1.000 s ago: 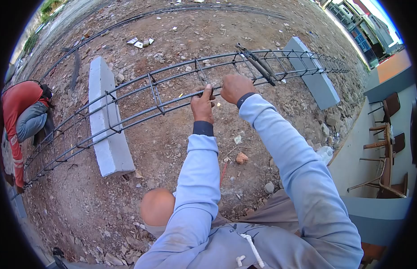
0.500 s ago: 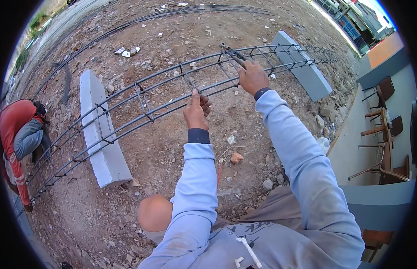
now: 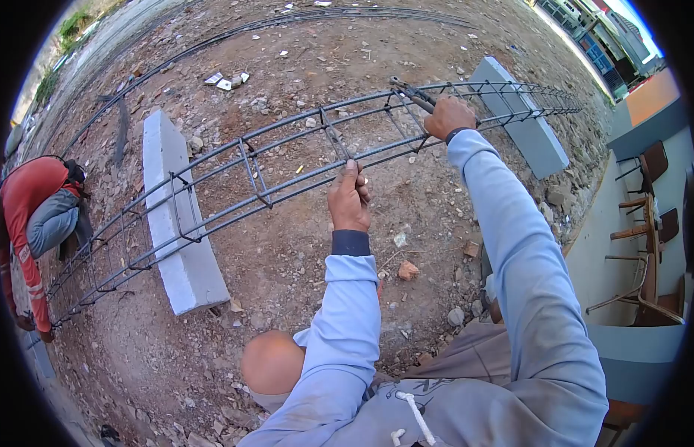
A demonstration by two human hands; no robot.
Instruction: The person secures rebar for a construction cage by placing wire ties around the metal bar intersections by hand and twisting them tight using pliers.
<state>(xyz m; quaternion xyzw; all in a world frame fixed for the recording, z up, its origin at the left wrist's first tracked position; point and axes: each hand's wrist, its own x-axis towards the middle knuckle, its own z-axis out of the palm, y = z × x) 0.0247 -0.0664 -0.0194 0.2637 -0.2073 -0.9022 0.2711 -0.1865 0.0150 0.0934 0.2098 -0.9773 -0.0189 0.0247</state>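
A long rebar cage (image 3: 295, 190) of lengthwise bars and square stirrups runs across the view. My left hand (image 3: 350, 200) is closed at the near bar, thumb and fingers pinching the lower end of a stirrup (image 3: 333, 135); the exact grip point is partly hidden by the fingers. My right hand (image 3: 449, 117) is wrapped round the handles of tying pincers (image 3: 412, 94). Their jaws lie over the far bar, beside another stirrup to the right of my left hand. Whether wire sits in the jaws is too small to tell.
Concrete blocks, one on the left (image 3: 184, 272) and one on the right (image 3: 527, 139), support the cage above stony ground. A crouching co-worker in a red shirt (image 3: 35, 195) reaches to its left end. Loose bars (image 3: 287, 24) lie beyond; chairs (image 3: 653, 167) stand at right.
The whole scene has shifted slightly right and down in view. My left hand stays at the same stirrup, and my right hand keeps the pincers at the far bar.
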